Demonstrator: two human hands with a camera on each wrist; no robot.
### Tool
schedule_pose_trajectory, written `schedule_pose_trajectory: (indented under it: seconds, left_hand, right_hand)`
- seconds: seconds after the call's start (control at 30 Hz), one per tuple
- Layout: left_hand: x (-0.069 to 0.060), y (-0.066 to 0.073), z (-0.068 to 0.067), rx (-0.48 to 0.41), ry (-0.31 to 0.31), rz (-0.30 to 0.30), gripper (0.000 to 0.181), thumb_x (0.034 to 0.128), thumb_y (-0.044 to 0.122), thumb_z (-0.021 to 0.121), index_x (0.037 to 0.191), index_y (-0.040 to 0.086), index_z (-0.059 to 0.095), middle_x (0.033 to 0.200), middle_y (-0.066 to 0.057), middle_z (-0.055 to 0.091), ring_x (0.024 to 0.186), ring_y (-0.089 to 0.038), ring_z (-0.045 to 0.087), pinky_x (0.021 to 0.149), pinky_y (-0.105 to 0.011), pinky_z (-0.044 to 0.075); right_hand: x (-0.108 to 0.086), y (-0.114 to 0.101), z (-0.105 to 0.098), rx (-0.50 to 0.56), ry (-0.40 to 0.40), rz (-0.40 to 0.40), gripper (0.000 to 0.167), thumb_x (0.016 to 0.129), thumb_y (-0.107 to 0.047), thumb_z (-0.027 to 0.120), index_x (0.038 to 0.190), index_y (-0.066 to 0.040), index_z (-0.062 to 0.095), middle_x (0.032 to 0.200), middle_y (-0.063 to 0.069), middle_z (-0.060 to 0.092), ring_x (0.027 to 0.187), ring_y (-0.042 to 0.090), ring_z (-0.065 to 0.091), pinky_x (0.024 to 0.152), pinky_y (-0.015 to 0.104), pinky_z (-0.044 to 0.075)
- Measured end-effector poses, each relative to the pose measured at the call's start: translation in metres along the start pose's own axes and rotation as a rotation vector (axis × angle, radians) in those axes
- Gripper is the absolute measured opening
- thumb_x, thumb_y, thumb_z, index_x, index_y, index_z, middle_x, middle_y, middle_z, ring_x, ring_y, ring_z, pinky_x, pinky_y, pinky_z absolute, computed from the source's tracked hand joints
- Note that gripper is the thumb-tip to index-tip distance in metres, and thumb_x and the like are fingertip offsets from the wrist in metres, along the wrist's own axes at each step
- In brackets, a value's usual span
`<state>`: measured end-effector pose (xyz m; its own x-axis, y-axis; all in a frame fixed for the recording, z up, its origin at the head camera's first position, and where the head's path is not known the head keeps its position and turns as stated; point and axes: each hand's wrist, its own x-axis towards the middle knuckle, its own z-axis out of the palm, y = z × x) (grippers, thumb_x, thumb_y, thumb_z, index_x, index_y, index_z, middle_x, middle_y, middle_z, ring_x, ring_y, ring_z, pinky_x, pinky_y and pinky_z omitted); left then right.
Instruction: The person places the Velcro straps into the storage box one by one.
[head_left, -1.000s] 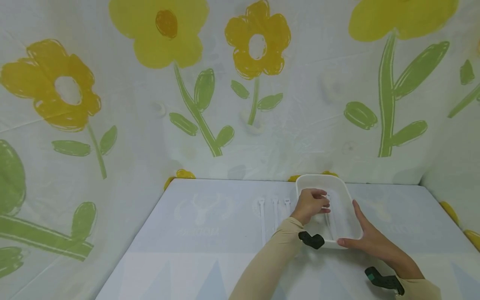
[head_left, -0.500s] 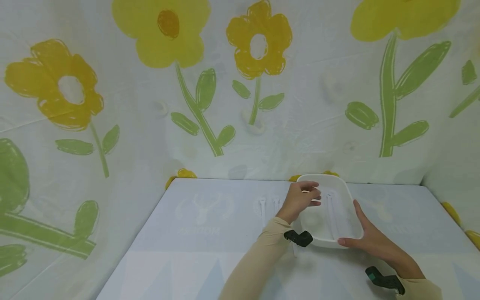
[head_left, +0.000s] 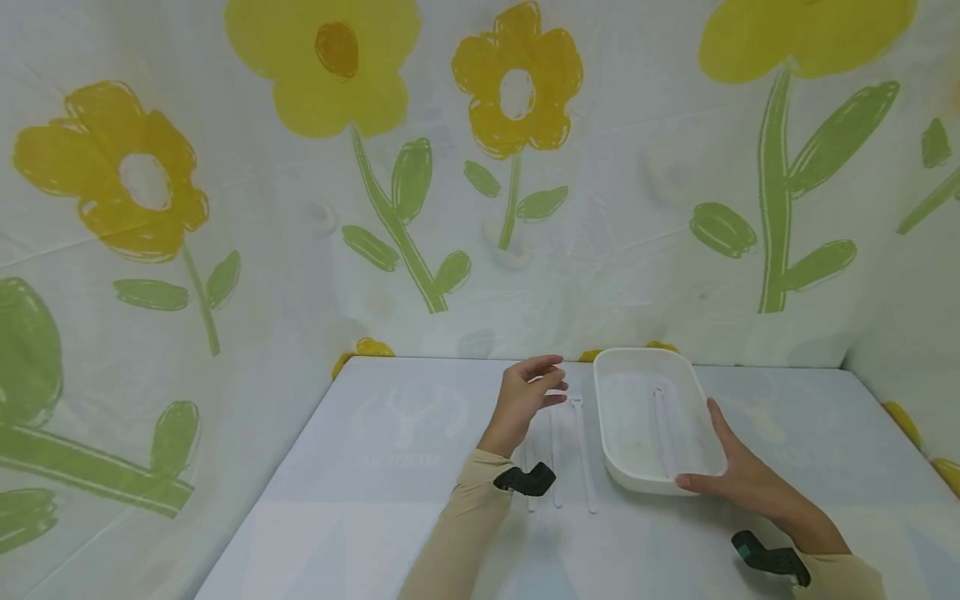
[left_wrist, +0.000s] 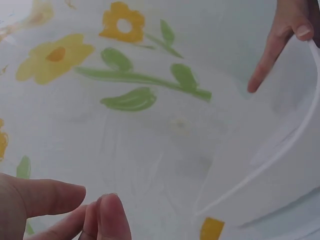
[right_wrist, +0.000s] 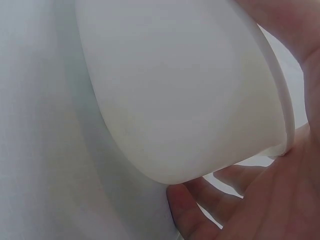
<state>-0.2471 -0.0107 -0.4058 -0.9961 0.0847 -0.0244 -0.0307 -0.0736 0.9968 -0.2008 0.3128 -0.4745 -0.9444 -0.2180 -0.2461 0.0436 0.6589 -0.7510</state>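
Flowered white cloth (head_left: 615,250) hangs behind a pale table (head_left: 360,517), printed with yellow and orange blooms on green stems. Toward the left of the tabletop is a faint antlered emblem (head_left: 408,417). Next comes a beige sleeve (head_left: 453,525) with a black wrist device (head_left: 525,479) at its cuff, reaching up from the near side. Beyond the cuff, the left hand (head_left: 519,404) is raised above the table, well apart from the other hand; its fingers are loosely bent, and the left wrist view shows the thumb (left_wrist: 57,196) just short of the fingertips.

Under and just right of that hand, three thin white sticks (head_left: 585,467) lie side by side, roughly lengthwise; the hand and device hide parts of the two on the left. To their right is a white tub (head_left: 626,442), with a narrow white strip (head_left: 662,429) lying lengthwise inside, right of the middle. The right hand (head_left: 742,475) grips the tub at its near right corner, thumb at the near rim, fingers along the outer side. Farthest right are a second black device (head_left: 771,558) and the other beige sleeve (head_left: 836,577).
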Motion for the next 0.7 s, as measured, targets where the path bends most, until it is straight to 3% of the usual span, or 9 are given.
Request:
schedule_pose_trajectory:
  seconds: [0.27,0.47,0.7]
  left_hand:
    - [-0.013,-0.003,-0.032,0.001,0.078,0.013,0.029,0.0984,0.007,0.066,0.126,0.001,0.07,0.1,-0.001,0.067,0.084,-0.009,0.07,0.081,-0.029,0.066]
    - [-0.016,-0.01,-0.047,0.001,0.143,0.008,0.028,0.0979,0.008,0.068,0.125,0.004,0.071,0.099,-0.001,0.066,0.085,-0.01,0.07,0.08,-0.028,0.066]
    - [-0.013,-0.025,-0.055,0.072,0.202,-0.016,0.027,0.0977,0.012,0.069,0.123,0.003,0.072,0.1,-0.006,0.068,0.084,-0.012,0.071,0.081,-0.03,0.066]
  right_hand:
    - [0.0,-0.001,0.0,0.0,-0.004,0.01,0.138,0.085,-0.046,0.081,0.158,-0.016,-0.032,0.165,0.035,-0.018,0.148,0.068,0.005,0.112,0.086,0.019]
    - [0.003,-0.003,0.001,0.019,-0.02,0.032,0.139,0.085,-0.046,0.082,0.158,-0.016,-0.033,0.165,0.034,-0.021,0.149,0.067,0.002,0.113,0.085,0.016]
    - [0.001,0.001,-0.002,0.011,-0.014,0.023,0.138,0.085,-0.044,0.082,0.158,-0.017,-0.032,0.165,0.034,-0.02,0.149,0.067,0.0,0.112,0.086,0.014]
